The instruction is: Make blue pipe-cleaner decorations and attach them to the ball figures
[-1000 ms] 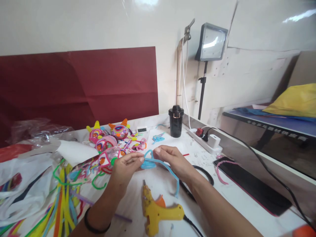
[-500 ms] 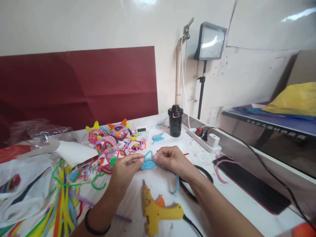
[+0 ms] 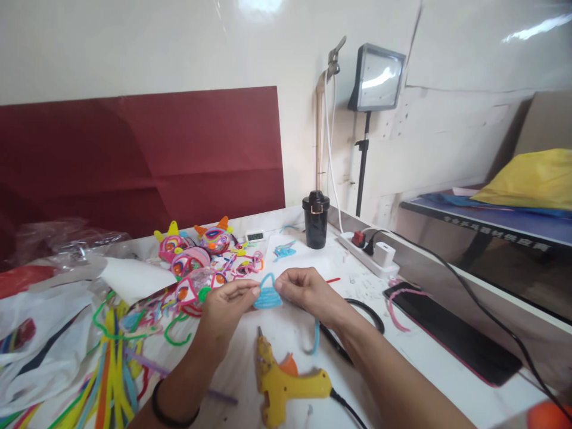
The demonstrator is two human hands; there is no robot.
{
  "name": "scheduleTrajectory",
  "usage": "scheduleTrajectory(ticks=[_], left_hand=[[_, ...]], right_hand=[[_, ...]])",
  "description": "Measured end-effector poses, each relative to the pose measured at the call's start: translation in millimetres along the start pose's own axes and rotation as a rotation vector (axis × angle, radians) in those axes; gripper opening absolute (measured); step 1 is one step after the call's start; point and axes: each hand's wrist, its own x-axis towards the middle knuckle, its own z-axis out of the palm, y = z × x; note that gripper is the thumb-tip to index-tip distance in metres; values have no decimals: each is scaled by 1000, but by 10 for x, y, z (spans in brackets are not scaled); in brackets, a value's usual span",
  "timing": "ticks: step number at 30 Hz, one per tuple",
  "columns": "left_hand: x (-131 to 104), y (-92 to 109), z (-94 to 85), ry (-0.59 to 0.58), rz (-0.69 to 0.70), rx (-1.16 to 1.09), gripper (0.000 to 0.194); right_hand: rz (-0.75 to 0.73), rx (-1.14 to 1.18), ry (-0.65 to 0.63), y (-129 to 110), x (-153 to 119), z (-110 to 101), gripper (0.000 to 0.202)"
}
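Between my hands is a blue pipe cleaner [image 3: 269, 297], bent into stacked rows with a pointed loop on top. My left hand [image 3: 230, 301] pinches its left side, and my right hand [image 3: 308, 292] pinches the right side near the loop. A blue length of pipe cleaner [image 3: 317, 338] hangs below my right wrist. Just beneath my hands a yellow glue gun [image 3: 286, 384] lies on its side, its nozzle pointing away from me. Beyond my hands, a blue shaped piece [image 3: 285, 251] rests on a white sheet.
Colourful decorated fish-like crafts [image 3: 192, 262] are heaped at back left, with loose pipe cleaners [image 3: 114, 369] in front. A black cup [image 3: 316, 220] and a white power strip [image 3: 369, 253] stand along the back. A black phone [image 3: 456, 333] lies right, cables around it.
The view has shifted very slightly. Both hands keep their pinch on the blue pipe cleaner, with almost no movement.
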Motion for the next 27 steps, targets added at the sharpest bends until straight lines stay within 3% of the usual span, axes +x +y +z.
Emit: scheduleTrajectory(ticks=[6,11,21,27], left_hand=[[9,-11,4,-77,-58,-59,25],[-11,-18,16,-135,-40,76,22],[22,-112,-6,-134,68,97,27],[-6,-106,24,-155,-5,61,28]], right_hand=[[-48,0,9,50,10,7,39],[-59,7,-7,72,12,24,35],[-104,-31,-35,82,13,77,33],[-133,-56,-6,78,10,88,29]])
